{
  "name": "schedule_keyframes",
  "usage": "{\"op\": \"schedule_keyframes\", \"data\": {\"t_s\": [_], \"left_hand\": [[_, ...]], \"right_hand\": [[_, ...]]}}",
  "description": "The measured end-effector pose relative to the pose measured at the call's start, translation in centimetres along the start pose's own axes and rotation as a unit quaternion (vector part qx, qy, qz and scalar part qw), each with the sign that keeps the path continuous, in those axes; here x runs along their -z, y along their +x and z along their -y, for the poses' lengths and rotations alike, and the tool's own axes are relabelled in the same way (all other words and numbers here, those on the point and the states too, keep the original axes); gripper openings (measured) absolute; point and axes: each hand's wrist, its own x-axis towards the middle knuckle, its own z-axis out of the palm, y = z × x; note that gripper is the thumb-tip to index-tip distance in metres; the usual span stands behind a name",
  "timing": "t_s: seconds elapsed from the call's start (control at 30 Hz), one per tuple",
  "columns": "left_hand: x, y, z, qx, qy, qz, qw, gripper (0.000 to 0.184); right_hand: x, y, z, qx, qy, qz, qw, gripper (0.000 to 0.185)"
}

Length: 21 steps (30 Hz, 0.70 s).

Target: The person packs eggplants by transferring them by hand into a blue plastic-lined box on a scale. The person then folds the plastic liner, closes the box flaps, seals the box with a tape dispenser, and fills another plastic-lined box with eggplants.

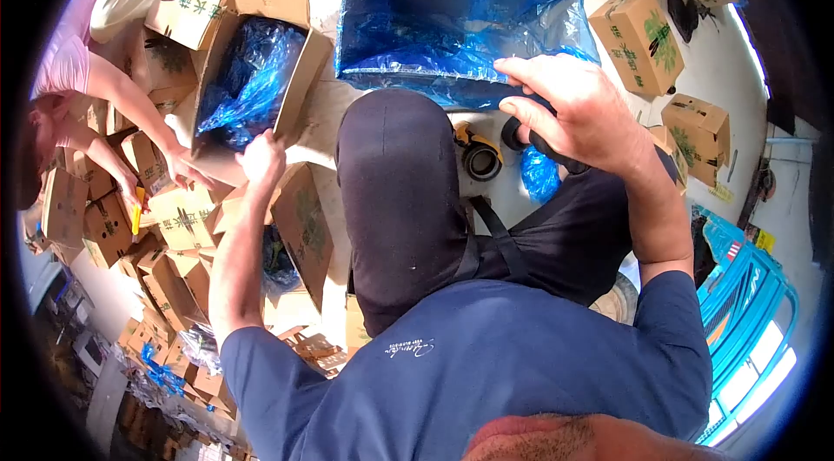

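My left hand [261, 158] is closed on the near edge of an open cardboard box [318, 70]. Crumpled blue plastic [261, 61] lines that box. My right hand [573, 109] is above my right thigh, beside the near right rim of a large crate [452, 83] lined with blue film. Its index finger and thumb are apart, pointing at the film's edge. The other fingers curl under the palm around a black object [540, 145] whose kind is mostly hidden. On the floor between my legs sits a yellow and black tape dispenser [479, 155].
At left another person's hand [130, 187] holds a slim yellow tool [137, 214] over stacked cardboard boxes [178, 222]. Closed printed boxes [638, 42] stand at right. A blue bundle [540, 176] lies near my right leg. Turquoise frames [756, 305] stand at far right.
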Motion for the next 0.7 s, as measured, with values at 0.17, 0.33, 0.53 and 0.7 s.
{"op": "schedule_keyframes", "data": {"t_s": [0.17,0.33,0.53,0.7], "left_hand": [[-0.6,0.4,-8.0,0.101,-0.181,-0.034,0.978,0.045],[3.0,-0.8,-14.7,0.182,-0.283,0.024,0.941,0.042],[6.0,-1.1,-15.5,0.165,-0.66,-0.115,0.724,0.037],[9.6,2.6,-7.6,-0.113,-0.092,-0.28,0.949,0.062]], "right_hand": [[0.0,-0.1,0.1,0.012,0.001,-0.01,1.0,0.037],[0.0,0.4,0.7,0.016,0.003,0.001,1.0,0.036],[0.2,0.5,0.6,0.008,0.005,0.011,1.0,0.037],[0.1,0.2,0.6,0.01,0.009,-0.002,1.0,0.037]]}}
